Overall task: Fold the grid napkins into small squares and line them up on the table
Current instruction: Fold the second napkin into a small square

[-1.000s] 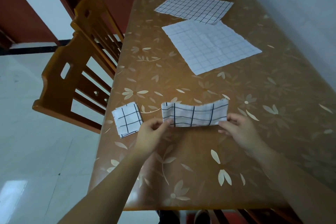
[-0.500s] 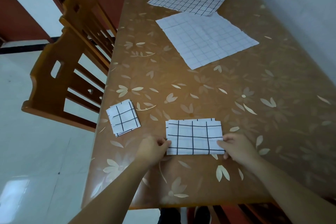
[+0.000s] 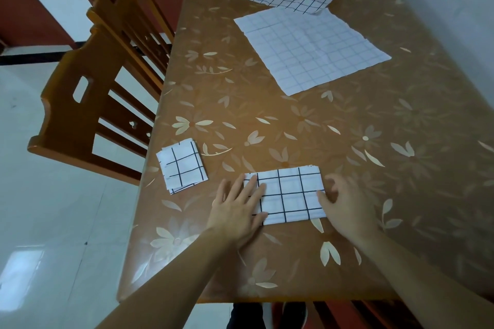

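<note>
On the surface [image 3: 267, 120], our left hand [image 3: 236, 209] presses flat, fingers straight, on the left end of the folded strip [image 3: 287, 195], whose long axis runs left-right toward our right hand [image 3: 343, 208], loosely curled at its right end, seemingly gripping nothing.
</note>
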A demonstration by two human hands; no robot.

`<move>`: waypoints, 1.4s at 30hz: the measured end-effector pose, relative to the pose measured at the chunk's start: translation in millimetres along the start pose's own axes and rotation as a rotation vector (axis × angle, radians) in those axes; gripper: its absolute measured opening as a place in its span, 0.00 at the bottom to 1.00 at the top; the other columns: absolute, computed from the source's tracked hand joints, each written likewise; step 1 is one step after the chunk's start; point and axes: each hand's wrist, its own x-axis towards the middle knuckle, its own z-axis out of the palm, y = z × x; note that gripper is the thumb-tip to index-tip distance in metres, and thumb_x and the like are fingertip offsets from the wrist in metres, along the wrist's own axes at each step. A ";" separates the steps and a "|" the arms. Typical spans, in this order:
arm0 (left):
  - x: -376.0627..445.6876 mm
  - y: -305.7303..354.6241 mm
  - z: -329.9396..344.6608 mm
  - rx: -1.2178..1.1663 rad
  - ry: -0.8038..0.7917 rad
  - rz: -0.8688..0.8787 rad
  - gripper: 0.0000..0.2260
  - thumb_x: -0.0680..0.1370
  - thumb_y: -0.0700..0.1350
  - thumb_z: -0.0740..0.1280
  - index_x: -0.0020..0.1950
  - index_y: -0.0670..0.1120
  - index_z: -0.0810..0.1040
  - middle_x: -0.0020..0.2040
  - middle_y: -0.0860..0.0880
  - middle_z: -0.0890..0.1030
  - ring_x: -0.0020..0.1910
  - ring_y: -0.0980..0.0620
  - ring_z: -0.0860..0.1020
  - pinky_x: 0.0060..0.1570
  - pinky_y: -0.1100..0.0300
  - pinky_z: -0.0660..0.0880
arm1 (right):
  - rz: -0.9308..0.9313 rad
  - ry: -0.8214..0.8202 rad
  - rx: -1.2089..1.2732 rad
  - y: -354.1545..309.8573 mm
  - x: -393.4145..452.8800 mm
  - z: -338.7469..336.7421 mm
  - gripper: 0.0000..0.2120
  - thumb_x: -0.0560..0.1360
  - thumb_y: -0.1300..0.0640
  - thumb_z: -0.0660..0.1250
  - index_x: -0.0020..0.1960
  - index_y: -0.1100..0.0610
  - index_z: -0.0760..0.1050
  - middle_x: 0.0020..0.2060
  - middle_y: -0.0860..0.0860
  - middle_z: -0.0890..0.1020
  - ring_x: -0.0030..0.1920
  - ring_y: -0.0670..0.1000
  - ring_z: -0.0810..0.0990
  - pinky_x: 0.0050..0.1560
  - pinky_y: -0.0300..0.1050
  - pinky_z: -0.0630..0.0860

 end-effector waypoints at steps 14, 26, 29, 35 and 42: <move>-0.7 -6.9 13.1 -0.036 -0.003 -0.029 0.31 0.79 0.66 0.37 0.79 0.54 0.49 0.80 0.51 0.49 0.79 0.49 0.46 0.75 0.43 0.45 | -0.515 0.003 -0.394 7.5 -17.2 55.9 0.24 0.75 0.57 0.56 0.70 0.56 0.70 0.69 0.52 0.74 0.70 0.54 0.71 0.70 0.51 0.59; 2.3 -22.0 5.9 0.005 0.032 0.013 0.32 0.78 0.67 0.45 0.79 0.53 0.51 0.80 0.50 0.52 0.79 0.48 0.47 0.73 0.44 0.42 | -0.517 0.041 -0.212 45.8 -17.8 15.5 0.20 0.76 0.46 0.56 0.63 0.52 0.74 0.62 0.49 0.75 0.64 0.52 0.72 0.61 0.55 0.71; 5.6 -25.4 3.2 0.020 0.017 0.049 0.32 0.78 0.66 0.46 0.79 0.54 0.49 0.80 0.50 0.49 0.79 0.48 0.45 0.73 0.44 0.40 | -0.703 0.018 -0.246 53.7 -15.4 15.8 0.15 0.73 0.44 0.62 0.54 0.52 0.78 0.57 0.50 0.77 0.62 0.53 0.73 0.57 0.54 0.75; 4.5 -18.7 -5.5 0.015 0.019 0.021 0.34 0.77 0.68 0.45 0.79 0.51 0.50 0.80 0.48 0.48 0.78 0.49 0.42 0.74 0.45 0.36 | -0.979 0.030 -0.406 46.9 4.5 10.8 0.04 0.71 0.52 0.71 0.43 0.52 0.78 0.46 0.49 0.79 0.52 0.52 0.79 0.49 0.46 0.73; -7.0 42.5 -2.4 -0.107 0.262 0.102 0.25 0.76 0.63 0.58 0.69 0.52 0.71 0.72 0.48 0.71 0.73 0.44 0.65 0.71 0.45 0.49 | -0.936 0.008 -0.349 15.8 -3.2 -3.5 0.03 0.68 0.55 0.65 0.37 0.54 0.75 0.38 0.48 0.78 0.42 0.51 0.78 0.42 0.45 0.73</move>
